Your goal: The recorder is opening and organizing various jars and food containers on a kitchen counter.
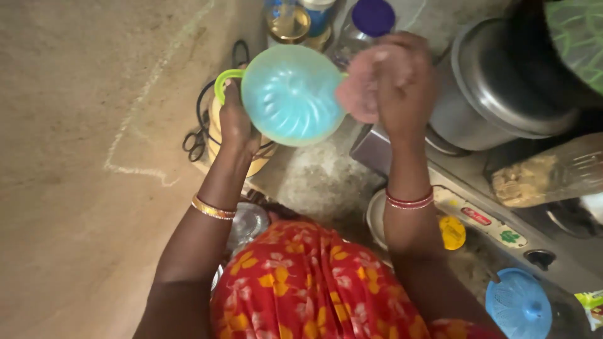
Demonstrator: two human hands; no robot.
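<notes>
Your left fingers point(233, 103) clenched the strainer point(292, 94) handle; right fingers point(402, 75) gripped a pink cloth point(359, 94). Hard rubbing could have twisted the strainer loose onto the pots point(496, 94).

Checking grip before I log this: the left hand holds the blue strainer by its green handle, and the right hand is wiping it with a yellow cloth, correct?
Not quite. The cloth is pink, not yellow, as the head view shows. The left hand does hold the blue strainer by its green handle, and the right hand presses the cloth against it.
</notes>
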